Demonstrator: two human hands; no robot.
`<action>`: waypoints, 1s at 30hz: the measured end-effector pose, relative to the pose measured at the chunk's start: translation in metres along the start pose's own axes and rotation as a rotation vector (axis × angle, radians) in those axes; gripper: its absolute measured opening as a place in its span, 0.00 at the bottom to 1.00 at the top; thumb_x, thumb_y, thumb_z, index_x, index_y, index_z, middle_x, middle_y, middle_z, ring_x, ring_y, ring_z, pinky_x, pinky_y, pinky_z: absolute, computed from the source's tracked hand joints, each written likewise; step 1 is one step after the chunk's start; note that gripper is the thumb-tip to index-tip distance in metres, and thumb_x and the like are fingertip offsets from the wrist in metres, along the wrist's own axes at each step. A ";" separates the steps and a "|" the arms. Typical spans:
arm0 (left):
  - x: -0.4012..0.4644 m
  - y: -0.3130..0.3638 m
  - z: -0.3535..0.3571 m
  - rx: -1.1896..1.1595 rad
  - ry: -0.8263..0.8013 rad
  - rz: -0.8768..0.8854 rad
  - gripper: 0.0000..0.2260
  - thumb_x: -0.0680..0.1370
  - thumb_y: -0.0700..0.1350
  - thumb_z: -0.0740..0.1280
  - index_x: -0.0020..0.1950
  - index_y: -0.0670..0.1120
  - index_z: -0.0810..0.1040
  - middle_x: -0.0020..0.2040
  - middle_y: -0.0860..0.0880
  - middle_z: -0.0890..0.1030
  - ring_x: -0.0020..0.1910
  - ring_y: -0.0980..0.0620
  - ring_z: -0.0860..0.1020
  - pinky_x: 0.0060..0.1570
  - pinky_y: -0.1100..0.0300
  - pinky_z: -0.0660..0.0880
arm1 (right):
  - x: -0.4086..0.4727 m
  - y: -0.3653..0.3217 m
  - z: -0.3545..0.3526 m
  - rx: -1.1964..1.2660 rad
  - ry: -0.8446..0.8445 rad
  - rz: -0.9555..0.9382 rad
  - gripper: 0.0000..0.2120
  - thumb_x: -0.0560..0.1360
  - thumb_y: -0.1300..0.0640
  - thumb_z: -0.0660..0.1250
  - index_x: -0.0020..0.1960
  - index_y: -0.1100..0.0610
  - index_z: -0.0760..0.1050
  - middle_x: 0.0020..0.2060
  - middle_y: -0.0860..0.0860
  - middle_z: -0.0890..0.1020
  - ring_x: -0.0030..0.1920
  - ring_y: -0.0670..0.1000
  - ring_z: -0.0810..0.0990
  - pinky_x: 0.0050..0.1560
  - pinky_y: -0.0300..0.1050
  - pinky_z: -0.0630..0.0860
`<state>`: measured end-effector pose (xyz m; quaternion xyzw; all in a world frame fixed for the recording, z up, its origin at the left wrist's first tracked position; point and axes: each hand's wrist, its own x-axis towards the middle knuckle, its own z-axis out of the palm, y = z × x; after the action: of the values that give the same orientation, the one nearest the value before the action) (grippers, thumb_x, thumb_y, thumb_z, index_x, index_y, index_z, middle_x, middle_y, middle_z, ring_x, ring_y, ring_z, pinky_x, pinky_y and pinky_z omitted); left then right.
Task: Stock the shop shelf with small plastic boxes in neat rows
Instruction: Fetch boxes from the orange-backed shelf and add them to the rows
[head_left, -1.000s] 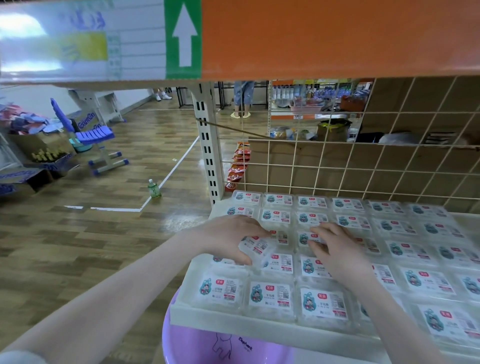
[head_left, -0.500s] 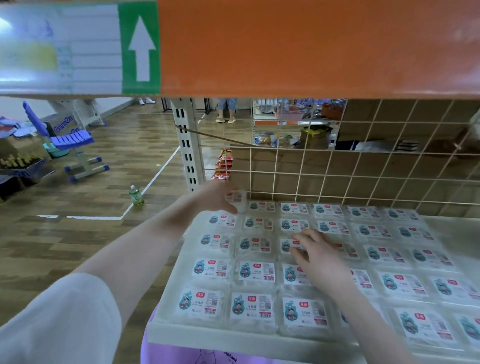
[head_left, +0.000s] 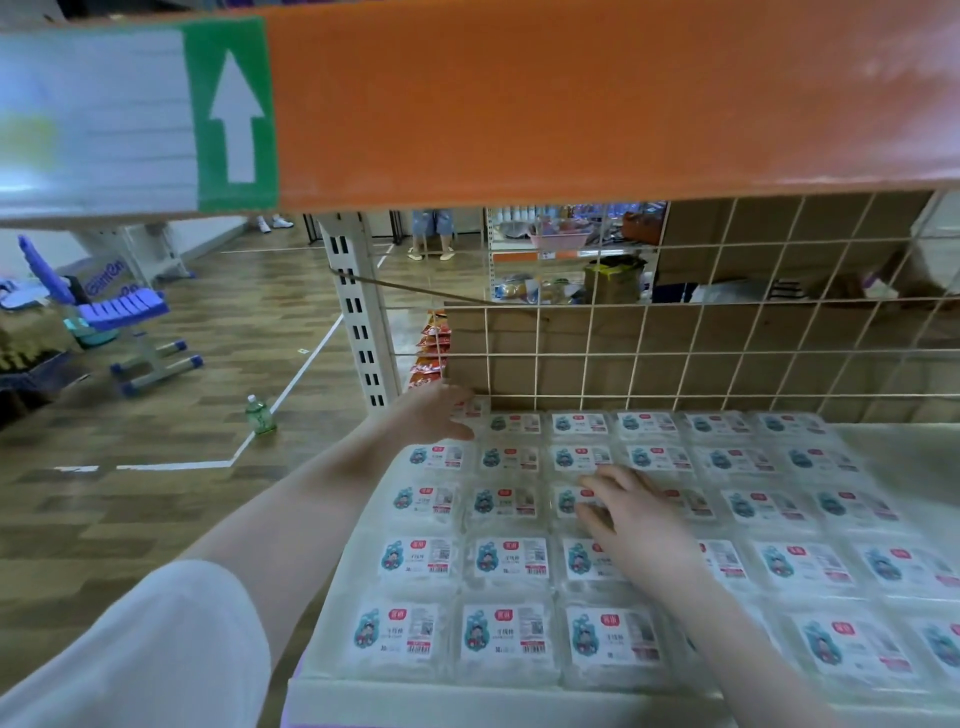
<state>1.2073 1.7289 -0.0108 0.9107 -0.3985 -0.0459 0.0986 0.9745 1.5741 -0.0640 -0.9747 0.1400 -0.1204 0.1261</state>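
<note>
Since a second ago, the left hand (head_left: 434, 415) has been carried from the middle rows to the far left corner of the shelf (head_left: 467, 699), beside the slotted upright (head_left: 361, 317). Half a second ago a small plastic box was seen between its fingers near that corner; now a corner box (head_left: 475, 408) lies partly hidden under the hand. Whether the grip has been released cannot be told: the fingers are blurred and spread forward over the box, with the thumb pointing right.

Little change is seen in the right hand (head_left: 631, 512), which stays on the third row from the back, fingers slightly bent and laid flat across the labelled boxes (head_left: 506, 558); nothing is held in it. The boxes are set in straight rows and columns, covering the shelf from the front lip to the wire grid (head_left: 727, 353) at the back, labels facing up.

An orange shelf edge (head_left: 571, 104) with a green arrow sign (head_left: 234, 114) is seen overhead. On the wooden floor to the left a green bottle (head_left: 260, 415) stands by a white tape line, and a blue chair (head_left: 124, 317) is placed further off.
</note>
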 end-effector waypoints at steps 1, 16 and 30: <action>-0.001 0.000 0.001 0.006 -0.006 0.000 0.28 0.74 0.51 0.70 0.73 0.47 0.67 0.69 0.46 0.71 0.64 0.48 0.72 0.64 0.54 0.70 | 0.000 0.000 0.000 -0.006 -0.008 0.000 0.20 0.79 0.44 0.52 0.70 0.45 0.64 0.68 0.42 0.66 0.67 0.45 0.65 0.61 0.39 0.68; -0.013 -0.006 0.007 -0.004 0.042 0.049 0.27 0.77 0.53 0.66 0.73 0.48 0.65 0.71 0.48 0.68 0.66 0.46 0.70 0.61 0.55 0.69 | 0.002 -0.005 -0.003 -0.084 -0.057 0.039 0.20 0.80 0.45 0.50 0.72 0.46 0.61 0.70 0.42 0.62 0.70 0.45 0.61 0.64 0.39 0.64; -0.064 0.009 0.015 -0.113 0.269 0.063 0.24 0.77 0.53 0.65 0.72 0.50 0.67 0.71 0.49 0.68 0.66 0.48 0.70 0.62 0.54 0.69 | -0.017 -0.016 -0.019 -0.084 0.005 0.113 0.20 0.80 0.45 0.53 0.69 0.50 0.67 0.67 0.46 0.70 0.65 0.48 0.70 0.62 0.42 0.67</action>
<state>1.1553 1.7677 -0.0233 0.8886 -0.4071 0.0575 0.2034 0.9573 1.5902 -0.0449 -0.9694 0.1998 -0.1094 0.0915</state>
